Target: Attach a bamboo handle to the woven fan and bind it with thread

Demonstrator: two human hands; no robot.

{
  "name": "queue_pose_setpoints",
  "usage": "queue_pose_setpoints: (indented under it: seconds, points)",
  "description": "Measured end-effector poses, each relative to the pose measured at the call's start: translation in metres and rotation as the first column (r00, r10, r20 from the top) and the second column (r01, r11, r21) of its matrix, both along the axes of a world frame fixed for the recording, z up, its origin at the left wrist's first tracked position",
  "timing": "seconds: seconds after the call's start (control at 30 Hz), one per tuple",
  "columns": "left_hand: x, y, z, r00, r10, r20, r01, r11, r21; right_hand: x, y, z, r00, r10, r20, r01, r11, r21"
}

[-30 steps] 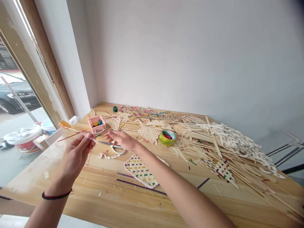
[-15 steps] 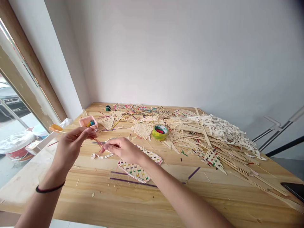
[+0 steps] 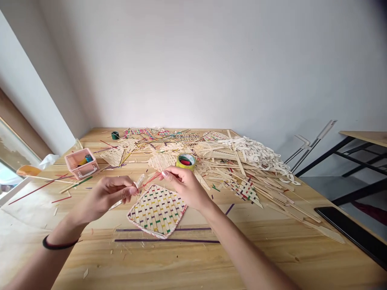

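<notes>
Red thread (image 3: 150,180) stretches between my two hands above the table. My left hand (image 3: 111,193) is closed, its thumb and fingers pinching one end of the thread. Higher and to the right, my right hand (image 3: 189,187) pinches the other end between thumb and forefinger. Below the thread lies a woven mat (image 3: 159,211) of pale strips with yellow, green and purple accents and a white-and-red wrapped edge. Its upper right corner is partly hidden by my right hand. A whitish strip behind my left fingers is mostly covered.
A pink basket (image 3: 79,171) with small spools stands at left. A tape roll (image 3: 181,164) sits beyond my right hand. Loose pale strips (image 3: 272,189) and a white ribbon pile (image 3: 256,151) spread across the right. A black phone (image 3: 352,231) lies at the right edge; purple strips (image 3: 193,241) lie in front.
The view has swung to the right. My right hand has moved off the woven mat, leaving more of it visible. Both hands now hold the red thread stretched between them.
</notes>
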State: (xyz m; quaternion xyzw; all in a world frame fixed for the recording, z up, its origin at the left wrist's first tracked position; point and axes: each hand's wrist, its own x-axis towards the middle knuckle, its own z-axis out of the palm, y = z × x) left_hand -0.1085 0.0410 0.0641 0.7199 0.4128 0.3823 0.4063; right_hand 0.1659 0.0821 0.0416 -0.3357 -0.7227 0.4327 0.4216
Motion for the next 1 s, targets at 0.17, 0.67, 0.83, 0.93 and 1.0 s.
queue_pose_setpoints:
  seconds: [0.17,0.67,0.83,0.93,1.0]
  points:
    - [0.013,-0.001,-0.020,0.985,-0.089,0.147,0.105,0.989,-0.105,0.007,-0.003,-0.015,0.999,-0.044,-0.028,0.042,0.997,-0.059]
    - [0.004,-0.008,-0.046,0.994,0.029,0.102,-0.009,0.983,-0.185,0.016,-0.013,-0.021,0.996,-0.088,-0.012,0.086,0.991,-0.100]
    - [0.003,-0.008,-0.045,0.993,0.119,0.020,-0.117,0.989,-0.095,0.017,-0.013,-0.022,0.993,-0.117,0.010,0.117,0.991,-0.065]
    - [0.007,-0.009,-0.044,0.977,0.210,0.026,-0.207,0.975,-0.080,0.019,-0.013,-0.023,0.990,-0.137,0.029,0.138,0.990,-0.032]
    - [0.010,-0.009,-0.042,0.970,0.236,0.048,-0.233,0.970,-0.072,0.019,-0.013,-0.023,0.989,-0.142,0.037,0.143,0.989,-0.026]
